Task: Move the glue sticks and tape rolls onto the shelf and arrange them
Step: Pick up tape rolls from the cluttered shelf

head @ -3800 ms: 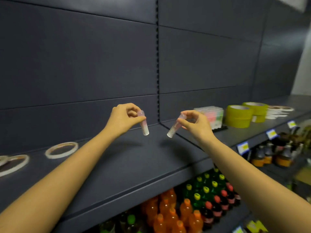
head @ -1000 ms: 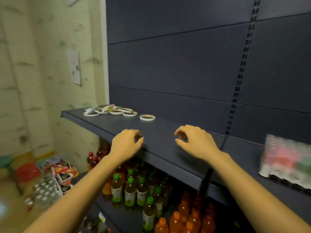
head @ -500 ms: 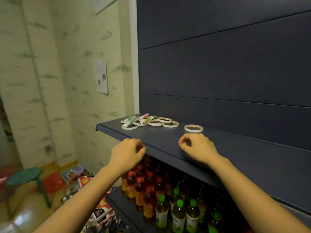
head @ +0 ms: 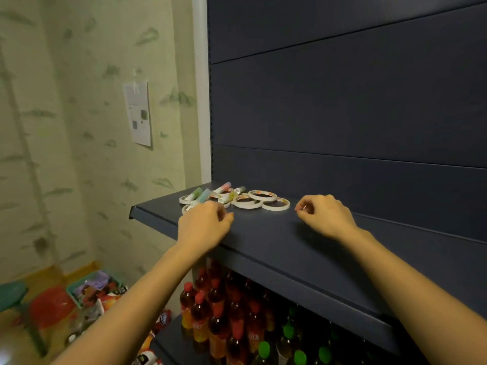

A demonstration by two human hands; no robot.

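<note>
Several white tape rolls [head: 262, 195] lie flat and overlapping at the left end of the dark shelf [head: 263, 246]. Several pastel glue sticks [head: 201, 194] lie on their sides among them. My left hand [head: 204, 225] hovers at the near edge of this pile with fingers loosely curled, nothing visible in it, partly hiding one roll. My right hand [head: 326, 217] rests on the shelf just right of the pile, fingers curled. A white sliver of a tape roll [head: 304, 206] shows between its thumb and fingertips; the rest of that roll is hidden.
The shelf's left end [head: 134, 213] meets a patterned wall with a pinned paper [head: 137, 114]. Drink bottles [head: 218, 312] fill the shelf below. On the floor at left are a basket of goods [head: 92, 285], a red bowl [head: 52, 306] and a green stool [head: 10, 293].
I have turned left along the shelf. Both hands moved forward to the pile; the right hand now covers the lone tape roll that lay just beyond its fingers.
</note>
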